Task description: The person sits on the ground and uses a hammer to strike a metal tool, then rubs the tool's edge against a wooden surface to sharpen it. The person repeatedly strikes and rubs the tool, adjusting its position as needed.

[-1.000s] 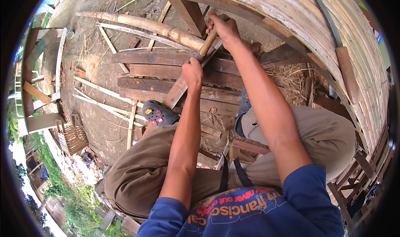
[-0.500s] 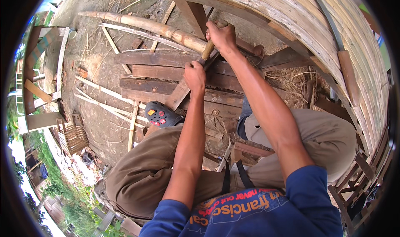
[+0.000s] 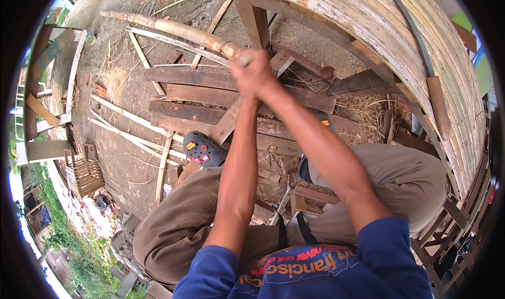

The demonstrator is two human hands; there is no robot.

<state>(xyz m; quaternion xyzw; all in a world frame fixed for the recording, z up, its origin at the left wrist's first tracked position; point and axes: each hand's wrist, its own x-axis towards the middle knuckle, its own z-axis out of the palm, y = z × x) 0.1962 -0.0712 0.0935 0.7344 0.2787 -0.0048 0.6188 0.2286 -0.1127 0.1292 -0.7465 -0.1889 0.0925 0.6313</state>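
Observation:
My right hand is closed around the handle of a wooden-handled tool; only the rounded handle end shows, somewhat blurred. Just below it, mostly covered by the right, my left hand is closed on the same tool's lower part. The tool's working end is hidden beneath my hands, so its kind does not show. Under both hands a narrow board slants across several brown planks on the ground. A dark clog on my left foot touches this board's near end.
A bamboo pole lies beyond the planks, with thin wooden strips to the left. A raised slatted wooden platform on a dark post borders the right. A slatted crate stands at far left.
My right hand has swung left and down, bringing the handle end with it, and now overlaps my left hand. Both hands keep hold of the tool. The view has shifted slightly.

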